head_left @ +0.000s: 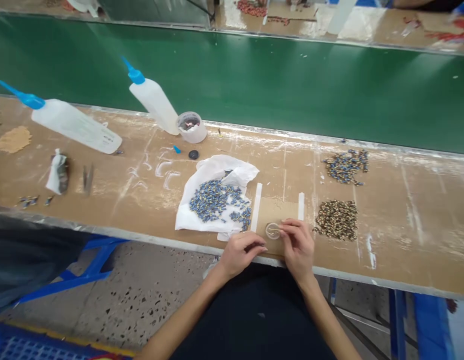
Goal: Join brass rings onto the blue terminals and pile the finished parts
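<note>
My left hand (242, 251) rests at the bench's front edge with its fingers curled in a pinch; what it holds is too small to name. My right hand (297, 239) is beside it, its fingertips pinched together at the rim of a small clear round cap (271, 230). The cap lies on the brown bench between two white strips (256, 206). Just left of my hands a white cloth (217, 172) carries a heap of several small blue parts (217, 201).
Two piles of small parts lie to the right, a blue one (346, 165) and a brown one (337, 219). Two squeeze bottles with blue nozzles (76, 125) (154, 102), a small white cup (192, 127) and tweezers (88, 178) are to the left. A green conveyor belt (254, 75) runs behind the bench.
</note>
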The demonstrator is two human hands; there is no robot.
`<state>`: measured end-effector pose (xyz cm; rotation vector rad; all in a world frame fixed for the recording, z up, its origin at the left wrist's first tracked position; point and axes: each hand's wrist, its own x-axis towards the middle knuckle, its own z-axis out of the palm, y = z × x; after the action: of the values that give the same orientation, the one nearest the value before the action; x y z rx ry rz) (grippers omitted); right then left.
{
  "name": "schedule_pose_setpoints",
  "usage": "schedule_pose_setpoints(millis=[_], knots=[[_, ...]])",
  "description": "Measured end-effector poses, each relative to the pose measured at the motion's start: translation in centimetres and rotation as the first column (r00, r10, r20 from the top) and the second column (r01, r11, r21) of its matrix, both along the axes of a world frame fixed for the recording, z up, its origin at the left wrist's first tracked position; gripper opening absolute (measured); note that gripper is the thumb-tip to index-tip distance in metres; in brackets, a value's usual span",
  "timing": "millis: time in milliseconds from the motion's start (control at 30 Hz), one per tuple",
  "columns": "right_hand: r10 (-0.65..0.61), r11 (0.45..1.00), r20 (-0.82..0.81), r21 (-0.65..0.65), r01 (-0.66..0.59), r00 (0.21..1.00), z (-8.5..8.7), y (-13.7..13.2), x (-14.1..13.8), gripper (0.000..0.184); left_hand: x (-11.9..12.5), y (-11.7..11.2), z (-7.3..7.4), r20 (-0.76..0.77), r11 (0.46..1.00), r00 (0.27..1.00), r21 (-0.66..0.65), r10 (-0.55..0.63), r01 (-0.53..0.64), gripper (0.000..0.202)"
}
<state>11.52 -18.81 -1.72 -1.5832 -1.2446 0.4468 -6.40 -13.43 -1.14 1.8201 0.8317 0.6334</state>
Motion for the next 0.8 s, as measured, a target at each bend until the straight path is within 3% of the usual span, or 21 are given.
schedule_pose_setpoints(millis=[167, 267, 333, 367, 433, 500, 600, 800], knots=[[0.038, 0.997, 0.070, -0.076, -0.033, 0.997, 0.4, -0.6, 1.2, 0.022, -0.2, 0.5, 0.0, -0.011, 0.991, 0.999, -0.126, 0.031, -0.032, 0.014], [-0.126, 0.983, 0.151, -0.116, 0.144, 0.980, 0.6, -2.3, 3.9, 0.021, -0.3, 0.7, 0.3, 0.011, 0.961, 0.999, -0.272, 0.053, -0.048, 0.017], [-0.248, 0.951, 0.266, -0.116, 0.286, 0.932, 0.4, -3.4, 5.9, 0.019, -0.4, 0.8, 0.8, 0.052, 0.915, 0.996, -0.401, 0.079, -0.052, 0.018], [-0.249, 0.947, 0.317, -0.118, 0.299, 0.915, 0.2, -3.9, 6.8, 0.019, -0.5, 0.8, 1.2, 0.076, 0.885, 0.992, -0.463, 0.096, -0.050, 0.017], [-0.185, 0.958, 0.376, -0.137, 0.252, 0.908, -0.2, -4.2, 7.9, 0.019, -0.7, 1.1, 2.2, 0.115, 0.835, 0.985, -0.549, 0.126, -0.042, 0.017], [-0.077, 0.971, 0.450, -0.170, 0.170, 0.890, -0.6, -4.0, 8.4, 0.022, -0.8, 1.7, 3.2, 0.124, 0.817, 0.983, -0.575, 0.134, -0.039, 0.016], [0.024, 0.976, 0.566, -0.193, 0.103, 0.824, -1.0, -3.2, 8.6, 0.024, -0.9, 2.8, 4.6, 0.118, 0.835, 0.987, -0.550, 0.112, -0.029, 0.016], [0.074, 0.987, 0.632, -0.157, 0.035, 0.772, -1.3, -2.3, 9.3, 0.023, 0.3, 5.5, 6.5, 0.194, 0.879, 0.980, -0.473, 0.034, 0.063, 0.020]])
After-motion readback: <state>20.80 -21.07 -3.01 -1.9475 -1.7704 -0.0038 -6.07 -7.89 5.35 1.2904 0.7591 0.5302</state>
